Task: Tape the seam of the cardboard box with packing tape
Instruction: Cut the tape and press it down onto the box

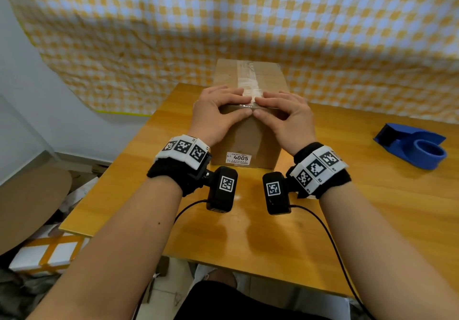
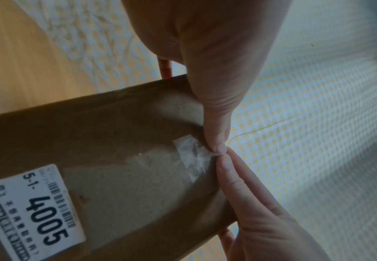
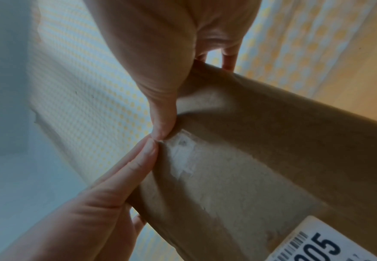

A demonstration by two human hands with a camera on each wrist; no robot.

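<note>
On the tabletop (image 1: 347, 208) stood one box (image 1: 248, 140) and one dispenser (image 1: 412, 145); two hands, left (image 1: 216, 116) and right (image 1: 288, 118), pressed flat fingers (image 1: 233, 99) onto one tape strip (image 1: 248, 81).

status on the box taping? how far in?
Nearly done. Done: a clear tape strip already runs along the top seam of the cardboard box, and the blue tape dispenser sits aside on the table. In hand: left hand and right hand press the tape end over the near top edge onto the front face. Left: smooth that end flat; the far end is hidden.
</note>
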